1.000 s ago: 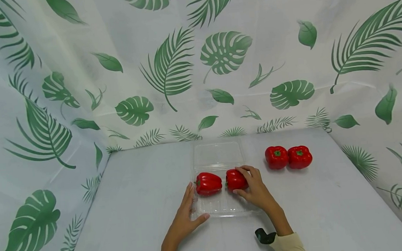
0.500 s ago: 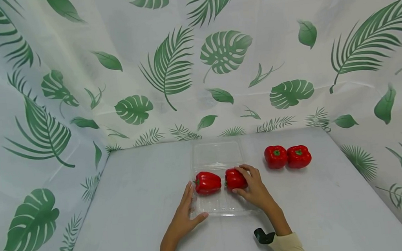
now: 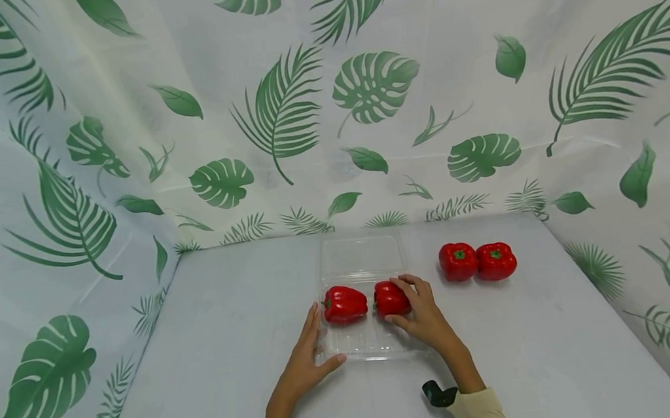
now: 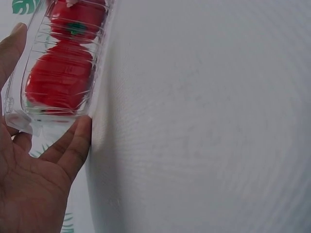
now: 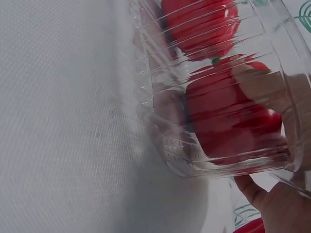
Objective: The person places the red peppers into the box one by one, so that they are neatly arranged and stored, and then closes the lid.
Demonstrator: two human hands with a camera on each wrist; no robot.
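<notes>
A clear plastic clamshell box lies open on the table, its lid folded back on the far side. One red bell pepper lies on its side in the left part of the box, stem to the left. My right hand grips a second red bell pepper in the right part, fingers over its far side and thumb at the near side. My left hand rests against the box's left side with fairly straight fingers, thumb by the near edge. Both wrist views show the peppers through the ribbed wall.
Two more red bell peppers, a left one and a right one, stand side by side at the back right, stems up. A leaf-patterned white curtain encloses the white table at the back and sides.
Both hands and the peppers hold nearly the same places. The whole head view has shifted very slightly.
</notes>
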